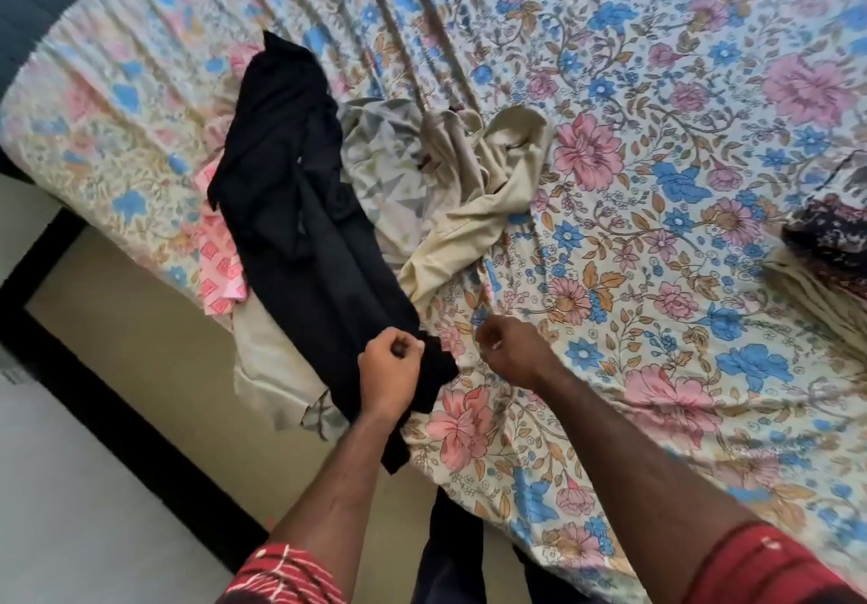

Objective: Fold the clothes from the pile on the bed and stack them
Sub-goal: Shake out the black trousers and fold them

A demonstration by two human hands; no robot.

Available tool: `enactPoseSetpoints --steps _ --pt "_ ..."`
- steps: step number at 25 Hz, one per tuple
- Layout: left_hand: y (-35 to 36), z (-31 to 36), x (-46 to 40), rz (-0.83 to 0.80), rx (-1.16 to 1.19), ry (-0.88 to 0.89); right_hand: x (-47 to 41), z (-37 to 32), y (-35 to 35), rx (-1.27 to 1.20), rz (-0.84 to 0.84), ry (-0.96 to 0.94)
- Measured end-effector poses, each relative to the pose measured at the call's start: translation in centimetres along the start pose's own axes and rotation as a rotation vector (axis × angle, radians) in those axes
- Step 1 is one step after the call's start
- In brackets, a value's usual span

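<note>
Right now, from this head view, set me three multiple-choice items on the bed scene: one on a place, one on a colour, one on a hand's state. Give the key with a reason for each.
1. Where does the folded stack lie?
A. at the right edge of the view
B. on the floor
C. under the pile

2. What colour is the garment that the left hand grips?
A. pink
B. black
C. beige

3. How is the right hand?
A. flat, pressing the floral sheet
B. fingers curled, above the sheet
C. gripping the beige garment

Key:
1 A, dark patterned cloth sits folded at the right edge.
2 B, the long black piece runs up from its fist.
3 B, it is curled by the black piece's edge; whether it pinches cloth cannot be told.
</note>
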State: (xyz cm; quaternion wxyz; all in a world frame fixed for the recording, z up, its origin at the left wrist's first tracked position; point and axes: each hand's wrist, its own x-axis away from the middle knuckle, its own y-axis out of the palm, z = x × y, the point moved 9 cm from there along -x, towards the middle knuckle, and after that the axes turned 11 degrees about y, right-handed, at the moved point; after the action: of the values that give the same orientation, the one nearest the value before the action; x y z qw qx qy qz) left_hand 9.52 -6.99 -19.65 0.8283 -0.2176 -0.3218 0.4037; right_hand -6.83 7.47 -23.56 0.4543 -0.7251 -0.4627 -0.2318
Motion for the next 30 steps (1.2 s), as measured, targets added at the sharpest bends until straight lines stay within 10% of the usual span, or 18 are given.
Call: enactPoseSetpoints --steps 10,17,21,24,27,30 --pt "-5.3 -6.9 -1.5 -0.133 0.067 -0.125 -1.3 -5.0 11.9 0.086 -0.181 0.075" --pt "-4.9 -7.8 -2.4 -0.218 0.139 -0.153 -0.6 -7.6 8.9 -0.148 0.169 -0.012" --pt "-5.2 -6.3 -3.0 -0.118 0.454 -0.275 1.8 -11.0 8.9 -0.653 -0.158 -0.083" --pt "-6.2 -4.7 -3.7 0.022 0.611 -0.274 4.4 -11.3 10.7 -0.378 -0.42 -0.122" --pt "-4.7 -1.8 -4.0 -0.212 0.503 -0.1 4.2 -9.1 9.4 -0.322 -0.406 -0.027" --pt "-1.7 2.1 -0.4 -0.72 0.416 0.068 2.7 -9.4 5.8 -0.862 -0.322 0.037"
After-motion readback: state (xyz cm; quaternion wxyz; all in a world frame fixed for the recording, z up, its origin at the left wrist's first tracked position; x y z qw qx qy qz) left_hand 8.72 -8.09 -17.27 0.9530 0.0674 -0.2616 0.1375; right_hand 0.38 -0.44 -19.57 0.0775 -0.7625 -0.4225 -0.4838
